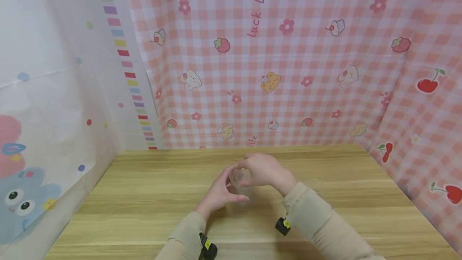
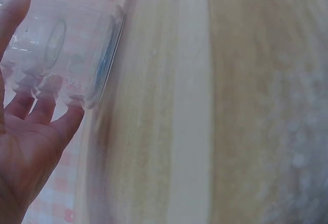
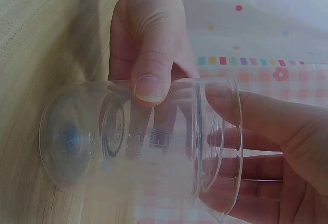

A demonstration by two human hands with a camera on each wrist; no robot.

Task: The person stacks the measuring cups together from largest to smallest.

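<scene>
A clear glass beaker (image 3: 66,147) stands upright on the table, with a smaller beaker (image 3: 114,131) nested inside it; its rim and spout rise above the outer rim. My left hand (image 1: 220,193) holds the outer beaker round its side, thumb on the near wall and fingers on the far one, also seen in the left wrist view around the glass (image 2: 82,49). From above, my right hand (image 1: 263,171) grips the inner beaker at its rim. Another glass ring shows near that rim; whether it is a third beaker I cannot tell.
The wood-grain table (image 1: 151,196) stretches out around both hands. A pink checked cloth (image 1: 231,67) hangs behind it, a white patterned cloth (image 1: 61,103) at the left, and a cherry-printed cloth (image 1: 429,131) at the right.
</scene>
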